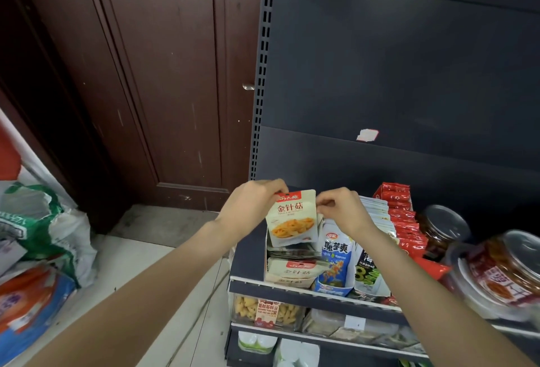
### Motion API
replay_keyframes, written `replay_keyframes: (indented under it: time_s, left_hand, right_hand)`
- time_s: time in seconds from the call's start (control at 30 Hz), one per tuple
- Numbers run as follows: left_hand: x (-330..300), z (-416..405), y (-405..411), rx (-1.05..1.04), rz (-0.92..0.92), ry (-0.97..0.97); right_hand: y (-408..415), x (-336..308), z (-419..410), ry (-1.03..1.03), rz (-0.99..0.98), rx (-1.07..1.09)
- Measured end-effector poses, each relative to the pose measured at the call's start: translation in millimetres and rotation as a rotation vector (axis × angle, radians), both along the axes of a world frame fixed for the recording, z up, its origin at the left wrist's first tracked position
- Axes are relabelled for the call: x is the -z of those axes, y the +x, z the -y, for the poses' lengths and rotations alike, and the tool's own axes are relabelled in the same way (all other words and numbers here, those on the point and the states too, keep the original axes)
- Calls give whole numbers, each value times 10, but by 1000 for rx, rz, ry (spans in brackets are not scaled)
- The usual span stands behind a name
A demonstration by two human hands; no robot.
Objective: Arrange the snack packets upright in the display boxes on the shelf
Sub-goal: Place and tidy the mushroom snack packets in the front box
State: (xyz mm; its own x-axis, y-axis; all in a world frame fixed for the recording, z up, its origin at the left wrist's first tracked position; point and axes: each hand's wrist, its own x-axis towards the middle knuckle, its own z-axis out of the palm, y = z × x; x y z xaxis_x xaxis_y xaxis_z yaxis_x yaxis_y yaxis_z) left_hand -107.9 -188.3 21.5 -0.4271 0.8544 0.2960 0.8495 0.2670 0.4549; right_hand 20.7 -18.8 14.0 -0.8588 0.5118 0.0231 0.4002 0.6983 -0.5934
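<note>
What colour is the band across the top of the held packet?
Red, above a cream front, on the cream enoki snack packet; head view.

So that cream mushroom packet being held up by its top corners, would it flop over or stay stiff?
The cream packet likely stays fairly flat: pinched at its top corners by the left hand and right hand, it hangs without sagging. It looks thin, so probably light. Its glossy film may be a bit slippery.

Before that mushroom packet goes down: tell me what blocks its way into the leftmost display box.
Both hands, left hand and right hand, pinch the mushroom packet upright above the leftmost display box. Packets lying flat fill the space below it and may block it.
</note>
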Motion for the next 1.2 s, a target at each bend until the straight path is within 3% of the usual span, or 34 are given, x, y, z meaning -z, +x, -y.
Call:
replay_keyframes:
  time_s: [0.1, 0.23, 0.33, 0.6, 0.73, 0.87, 1.0, 1.2]
  left_hand:
    - [72, -13, -21, 58, -46, 14]
    - [240, -92, 83, 166, -180, -225]
    - [291, -105, 103, 85, -54, -232]
    - [273, -181, 36, -76, 51, -143]
    - [268, -185, 58, -91, 48, -127]
    - [282, -79, 29, -56, 126, -57]
    - [264, 25, -6, 102, 298, -218]
    - [352, -27, 49, 160, 295, -359]
  right_hand:
    - [-7, 8, -12, -9, -20, -8]
    - [-5, 32, -34, -31, -32, -15]
    - [-12, 76, -44, -30, 0, -30]
    - [26, 125, 4, -38, 23, -78]
    - [13, 180, -13, 263, 67, -29]
    - [-61, 171, -19, 319, 20, 33]
    - [-103, 191, -1, 351, 38, 61]
    - [-90, 169, -39, 342, 67, 42]
